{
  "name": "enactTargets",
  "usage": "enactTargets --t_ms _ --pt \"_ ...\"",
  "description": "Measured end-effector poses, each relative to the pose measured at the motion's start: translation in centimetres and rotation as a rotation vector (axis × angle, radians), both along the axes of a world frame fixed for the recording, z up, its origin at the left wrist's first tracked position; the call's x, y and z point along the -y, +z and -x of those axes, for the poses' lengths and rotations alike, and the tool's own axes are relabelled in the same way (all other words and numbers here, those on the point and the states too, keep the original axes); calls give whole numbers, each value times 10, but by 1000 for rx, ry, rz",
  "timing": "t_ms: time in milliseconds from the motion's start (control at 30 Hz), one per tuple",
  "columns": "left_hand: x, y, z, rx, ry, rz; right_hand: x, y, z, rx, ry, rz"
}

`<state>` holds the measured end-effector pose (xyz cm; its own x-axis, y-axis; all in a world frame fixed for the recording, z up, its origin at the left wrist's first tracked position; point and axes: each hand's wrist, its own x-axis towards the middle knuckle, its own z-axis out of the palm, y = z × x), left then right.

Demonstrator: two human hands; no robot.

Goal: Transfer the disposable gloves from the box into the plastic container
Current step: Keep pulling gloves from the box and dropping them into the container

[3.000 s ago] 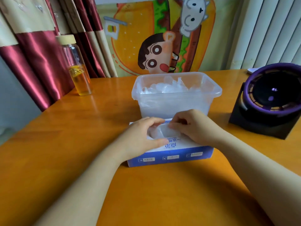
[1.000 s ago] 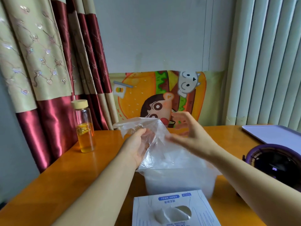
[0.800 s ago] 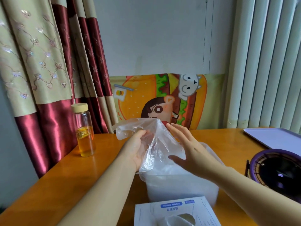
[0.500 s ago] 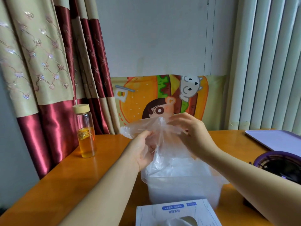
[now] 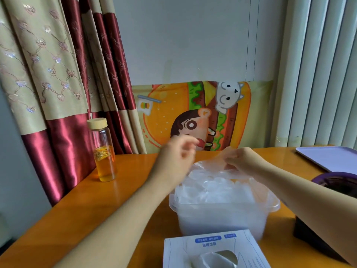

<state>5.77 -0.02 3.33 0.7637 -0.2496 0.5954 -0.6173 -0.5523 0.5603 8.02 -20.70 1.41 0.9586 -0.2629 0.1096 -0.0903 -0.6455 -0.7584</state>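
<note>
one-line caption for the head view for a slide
Right hand pinches a clear glove over the glove-filled plastic container; left hand hovers alongside, glove box nearest the camera.

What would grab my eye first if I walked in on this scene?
Probably the clear plastic container in the middle of the orange table, heaped with filmy disposable gloves, with the right hand pinching a clear glove just above the heap. Behind it, a bright cartoon burger poster stands at the table's far edge, and a bottle of amber liquid stands to the left by the red curtain.
</note>
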Motion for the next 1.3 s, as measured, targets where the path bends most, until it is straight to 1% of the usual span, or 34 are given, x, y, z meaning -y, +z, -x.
enactTargets --t_ms 67,100,167,200,233,300,333,367,400,433,467,500,533,567,633,667,700,767,833,933,967,1000,1067,1133,1167,1200,1233,1267,1300 --pt "23 -3 -6 -231 -105 -335 -3 -5 -1 -10 12 38" --pt "31 -5 -11 -338 -105 -497 -4 -7 -2 -4 24 50" --pt "43 -11 -21 -484 -70 -770 -2 -13 -3 0 29 113" --pt "47 -16 -25 -524 -57 -864 -1 -15 -2 -17 29 188" --pt "50 -21 -28 -544 -52 -931 1 -14 1 -43 30 322" --pt "53 -30 -34 -552 -53 -1041 4 -12 8 -82 40 700" --pt "55 -34 -36 -559 -43 -1082 7 -12 11 -56 45 871" --pt "56 -38 -40 -570 -34 -1111 8 -10 14 23 46 996" --pt "58 -39 -41 -594 -24 -1128 7 -7 16 135 48 1072" --pt "59 -42 -45 -607 -15 -1134 6 -5 18 241 78 1082" --pt "61 -45 -47 -612 -18 -1142 3 -4 18 272 147 1036" --pt "63 -47 -49 -609 -35 -1156 1 -6 17 231 248 949" --pt "65 -50 -52 -606 -63 -1168 -2 -11 14 105 353 882" --pt "66 -54 -54 -604 -94 -1185 -5 -19 11 -63 450 870" --pt "68 -61 -57 -607 -101 -1240 -3 -38 0 -368 524 955" --pt "67 -63 -58 -601 -93 -1249 -1 -44 -5 -463 512 987" --pt "66 -66 -60 -604 -99 -1251 0 -49 -8 -528 490 981" --pt "66 -64 -59 -612 -131 -1213 -1 -51 -11 -583 460 978" --pt "65 -56 -55 -660 -160 -1142 -4 -48 -9 -583 454 968" --pt "56 -36 -47 -749 -187 -951 -1 -32 -4 -538 495 800" --pt "50 -26 -44 -759 -205 -890 1 -24 -1 -520 498 777" --pt "41 -16 -39 -749 -228 -841 1 -14 6 -456 491 805" --pt "22 3 -27 -684 -252 -737 -1 6 24 -183 465 866" --pt "1 14 -7 -592 -251 -582 -9 22 54 64 484 770" --pt "-10 14 5 -564 -253 -482 -15 25 71 121 526 701" --pt "-20 11 18 -566 -268 -381 -22 24 87 113 581 655" --pt "-27 5 28 -595 -294 -306 -27 19 100 58 649 641" --pt "-33 -4 39 -631 -318 -274 -32 10 110 -18 714 644" --pt "-36 -14 48 -672 -336 -284 -37 -4 115 -92 759 651"
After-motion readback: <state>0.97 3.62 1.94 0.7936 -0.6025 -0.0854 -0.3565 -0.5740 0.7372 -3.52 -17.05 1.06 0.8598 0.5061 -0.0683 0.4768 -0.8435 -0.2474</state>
